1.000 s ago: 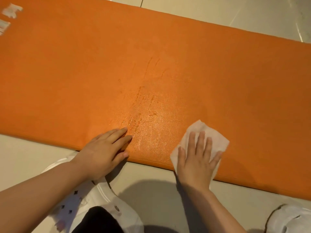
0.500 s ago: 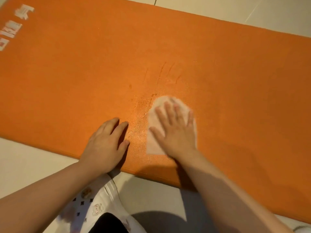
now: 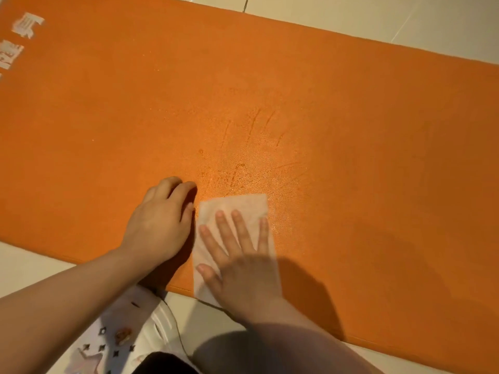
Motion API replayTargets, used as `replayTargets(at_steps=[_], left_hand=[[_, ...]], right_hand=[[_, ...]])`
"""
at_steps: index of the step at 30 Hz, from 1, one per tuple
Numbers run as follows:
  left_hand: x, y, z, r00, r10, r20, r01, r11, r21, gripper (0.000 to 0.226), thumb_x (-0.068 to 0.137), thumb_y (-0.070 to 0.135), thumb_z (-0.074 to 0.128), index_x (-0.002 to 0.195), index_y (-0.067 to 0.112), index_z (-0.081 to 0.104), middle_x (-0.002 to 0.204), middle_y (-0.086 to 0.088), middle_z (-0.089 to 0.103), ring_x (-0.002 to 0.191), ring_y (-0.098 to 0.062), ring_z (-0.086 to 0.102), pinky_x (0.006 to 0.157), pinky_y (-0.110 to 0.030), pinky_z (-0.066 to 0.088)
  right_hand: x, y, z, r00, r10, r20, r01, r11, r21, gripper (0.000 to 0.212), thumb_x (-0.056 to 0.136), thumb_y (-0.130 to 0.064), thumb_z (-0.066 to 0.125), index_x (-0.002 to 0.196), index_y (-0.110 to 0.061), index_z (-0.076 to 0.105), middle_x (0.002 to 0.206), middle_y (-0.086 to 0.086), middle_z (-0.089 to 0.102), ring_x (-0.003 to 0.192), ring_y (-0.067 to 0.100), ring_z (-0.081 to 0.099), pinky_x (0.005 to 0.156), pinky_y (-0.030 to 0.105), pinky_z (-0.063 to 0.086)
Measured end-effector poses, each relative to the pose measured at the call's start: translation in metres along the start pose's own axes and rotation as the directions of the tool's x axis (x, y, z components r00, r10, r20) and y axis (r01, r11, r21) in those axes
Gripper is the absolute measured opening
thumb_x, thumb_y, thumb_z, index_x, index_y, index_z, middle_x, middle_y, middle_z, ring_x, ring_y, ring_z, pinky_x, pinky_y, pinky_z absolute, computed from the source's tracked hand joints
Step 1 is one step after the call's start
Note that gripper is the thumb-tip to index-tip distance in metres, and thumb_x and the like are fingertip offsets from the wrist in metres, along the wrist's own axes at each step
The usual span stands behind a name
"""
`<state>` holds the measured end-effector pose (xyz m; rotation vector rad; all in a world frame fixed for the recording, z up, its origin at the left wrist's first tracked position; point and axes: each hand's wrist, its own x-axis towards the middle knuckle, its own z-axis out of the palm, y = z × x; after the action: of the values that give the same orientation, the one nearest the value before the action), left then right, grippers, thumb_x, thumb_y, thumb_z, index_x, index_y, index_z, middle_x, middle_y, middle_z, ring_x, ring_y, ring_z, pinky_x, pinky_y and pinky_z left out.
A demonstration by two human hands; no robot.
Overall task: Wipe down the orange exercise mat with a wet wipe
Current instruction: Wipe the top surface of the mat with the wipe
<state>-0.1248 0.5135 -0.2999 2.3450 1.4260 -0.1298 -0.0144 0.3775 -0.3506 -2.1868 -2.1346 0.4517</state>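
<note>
Right hand [image 3: 243, 268], fingers spread, presses white wet wipe [image 3: 235, 209] flat at near edge of orange foam exercise mat [image 3: 351, 130]. Left hand [image 3: 159, 225], fingers curled, braces mat. Risk: wipe overhangs the edge, may bunch or slip onto the tiled floor [image 3: 32, 265]

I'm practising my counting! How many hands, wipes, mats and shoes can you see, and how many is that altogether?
Bare hands: 2, left hand and right hand
White rectangular wet wipe: 1
Orange textured foam exercise mat: 1
White perforated plastic shoe with small charms: 1
Total: 5
</note>
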Motion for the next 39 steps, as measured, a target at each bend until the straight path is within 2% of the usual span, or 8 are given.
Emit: replayTargets(at_steps=[5, 9, 15, 22, 28, 33, 35, 39], left_hand=[[0.008, 0.012, 0.0, 0.995, -0.062, 0.073, 0.064, 0.998, -0.019, 0.043, 0.103, 0.03, 0.042, 0.145, 0.021, 0.044, 0.153, -0.007, 0.034, 0.14, -0.031, 0.028, 0.111, -0.042, 0.029], [0.004, 0.011, -0.002, 0.993, -0.056, 0.105, 0.056, 0.998, -0.001, 0.05, 0.103, 0.035, 0.043, 0.15, 0.023, 0.036, 0.156, -0.006, 0.03, 0.142, -0.029, 0.024, 0.112, -0.043, 0.028], [0.006, 0.01, -0.003, 0.991, -0.066, 0.118, 0.063, 0.998, 0.023, 0.052, 0.1, 0.041, 0.046, 0.149, 0.027, 0.037, 0.152, -0.004, 0.033, 0.139, -0.028, 0.026, 0.107, -0.05, 0.034], [0.011, 0.004, -0.005, 0.991, -0.034, 0.128, 0.03, 0.999, 0.034, 0.058, 0.099, 0.043, 0.045, 0.153, 0.029, 0.029, 0.159, -0.003, 0.024, 0.145, -0.024, 0.019, 0.112, -0.048, 0.029], [0.022, 0.012, -0.012, 0.988, -0.074, 0.135, 0.069, 0.997, 0.045, 0.052, 0.099, 0.045, 0.045, 0.148, 0.029, 0.038, 0.152, -0.001, 0.034, 0.139, -0.028, 0.028, 0.108, -0.049, 0.034], [0.025, 0.019, -0.01, 0.989, -0.117, 0.089, 0.115, 0.993, 0.027, 0.053, 0.098, 0.043, 0.048, 0.147, 0.023, 0.041, 0.144, -0.001, 0.04, 0.132, -0.029, 0.033, 0.103, -0.048, 0.038], [0.026, 0.023, -0.008, 0.989, -0.117, 0.087, 0.113, 0.993, 0.042, 0.056, 0.097, 0.044, 0.049, 0.148, 0.024, 0.038, 0.146, -0.003, 0.036, 0.133, -0.029, 0.032, 0.104, -0.048, 0.036], [0.037, 0.036, -0.007, 0.982, -0.102, 0.162, 0.092, 0.993, 0.071, 0.066, 0.095, 0.058, 0.044, 0.152, 0.033, 0.024, 0.159, 0.002, 0.015, 0.146, -0.021, 0.013, 0.11, -0.05, 0.028]], right_hand=[[0.045, 0.046, -0.013, 0.997, -0.073, 0.014, 0.073, 0.995, -0.063, 0.065, 0.095, -0.062, 0.02, 0.152, -0.033, 0.032, 0.162, 0.0, 0.021, 0.151, 0.024, 0.015, 0.115, 0.062, 0.002], [0.049, 0.125, -0.035, 0.98, 0.196, -0.032, -0.198, 0.978, -0.069, 0.071, 0.09, -0.07, 0.004, 0.154, -0.039, 0.001, 0.162, -0.006, -0.011, 0.146, 0.013, -0.019, 0.116, 0.052, -0.018], [0.006, 0.187, -0.047, 0.892, 0.446, -0.074, -0.447, 0.895, 0.0, 0.074, 0.091, -0.07, 0.012, 0.156, -0.034, 0.015, 0.165, -0.002, 0.002, 0.152, 0.019, -0.005, 0.119, 0.044, -0.011], [0.049, 0.206, -0.06, 0.733, 0.68, -0.039, -0.677, 0.733, 0.063, 0.074, 0.094, -0.07, 0.014, 0.157, -0.032, 0.004, 0.165, 0.003, -0.009, 0.15, 0.025, -0.014, 0.116, 0.061, -0.012], [0.126, 0.093, -0.049, 0.951, 0.307, 0.035, -0.306, 0.952, -0.035, 0.068, 0.098, -0.063, 0.013, 0.155, -0.032, -0.007, 0.162, 0.007, -0.019, 0.149, 0.03, -0.019, 0.112, 0.064, -0.013], [0.12, 0.067, -0.042, 0.996, 0.059, 0.067, -0.056, 0.997, -0.047, 0.068, 0.098, -0.066, 0.015, 0.155, -0.035, -0.005, 0.163, -0.002, -0.018, 0.149, 0.022, -0.022, 0.115, 0.057, -0.017], [0.114, 0.104, -0.046, 0.996, 0.073, 0.049, -0.069, 0.995, -0.071, 0.068, 0.097, -0.069, 0.014, 0.155, -0.038, -0.005, 0.163, -0.005, -0.017, 0.149, 0.019, -0.02, 0.117, 0.054, -0.015], [0.088, 0.194, -0.063, 0.899, 0.435, -0.053, -0.438, 0.898, -0.044, 0.07, 0.094, -0.071, 0.013, 0.156, -0.038, 0.002, 0.165, -0.004, -0.009, 0.151, 0.02, -0.012, 0.118, 0.052, -0.014]])
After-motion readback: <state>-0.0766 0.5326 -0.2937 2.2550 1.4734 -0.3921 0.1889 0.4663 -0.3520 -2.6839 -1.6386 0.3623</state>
